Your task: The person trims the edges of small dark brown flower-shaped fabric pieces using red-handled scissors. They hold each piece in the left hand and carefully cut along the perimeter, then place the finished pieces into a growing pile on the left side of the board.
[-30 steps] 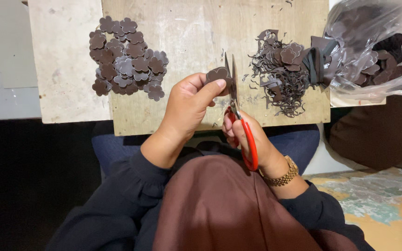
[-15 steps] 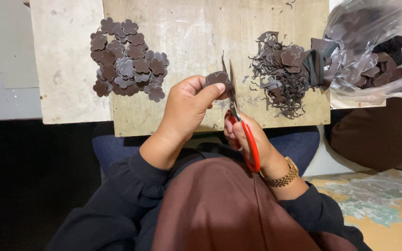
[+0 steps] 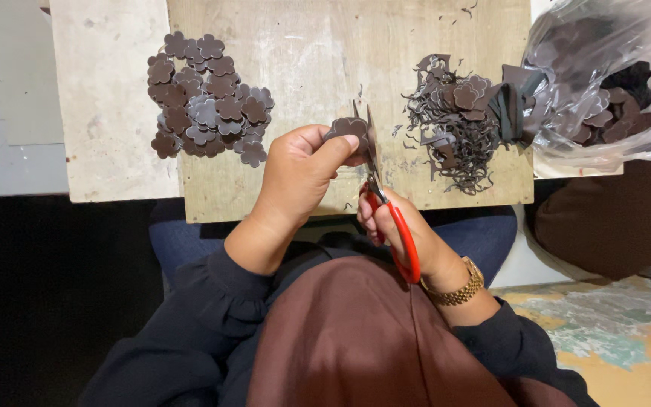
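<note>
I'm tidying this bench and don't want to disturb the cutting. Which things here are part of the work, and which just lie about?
In use:
- left hand pinching a brown flower piece
- right hand working red-handled scissors
- pile of cut flowers
- heap of trimmings
- clear bag of pieces
- wooden board

Lying about:
- pale slab
- patterned floor mat

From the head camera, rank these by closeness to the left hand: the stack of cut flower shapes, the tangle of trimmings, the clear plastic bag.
Measured from the left hand:
1. Stack of cut flower shapes, up and to its left on the board.
2. Tangle of trimmings, to its right, past the scissors.
3. Clear plastic bag, far right, off the board's edge.
</note>
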